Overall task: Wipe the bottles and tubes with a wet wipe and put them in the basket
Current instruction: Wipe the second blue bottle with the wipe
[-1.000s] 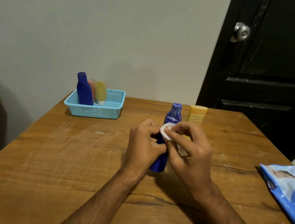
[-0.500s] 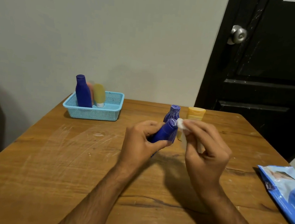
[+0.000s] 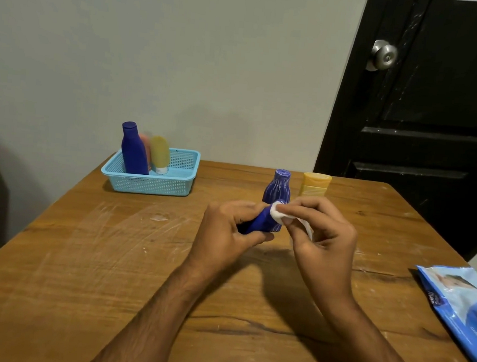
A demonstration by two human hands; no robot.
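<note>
Two hands share this job. My right hand (image 3: 323,240) pinches the folded wet wipe (image 3: 278,215) between thumb and fingertips and presses it against the end of the small blue bottle (image 3: 262,223). My left hand (image 3: 228,232) curls round that bottle's body and holds it on its side, above the table, with the wiped end pointing away from me.

To do this well, I should keep the left grip firm but low on the body, so the end stays bare for the wipe. I would turn the bottle a little at a time and sweep a clean fold of the wipe along each new strip, then wipe where my fingers sat. A wet plastic bottle may slip, I judge, so no loosening mid-turn.

Just behind my hands stand a ribbed blue bottle (image 3: 278,185) and a yellow tube (image 3: 314,185), likely next. At the far left the light blue basket (image 3: 173,186) already holds a tall blue bottle (image 3: 133,150), a yellowish tube (image 3: 159,155) and something pinkish between them.

The wooden table (image 3: 81,253) is scuffed, with a small wet-looking mark. A wipes packet (image 3: 463,304) lies at its right edge. Beyond are a pale wall (image 3: 184,60) and a black door (image 3: 439,111) with a metal knob (image 3: 383,55).
</note>
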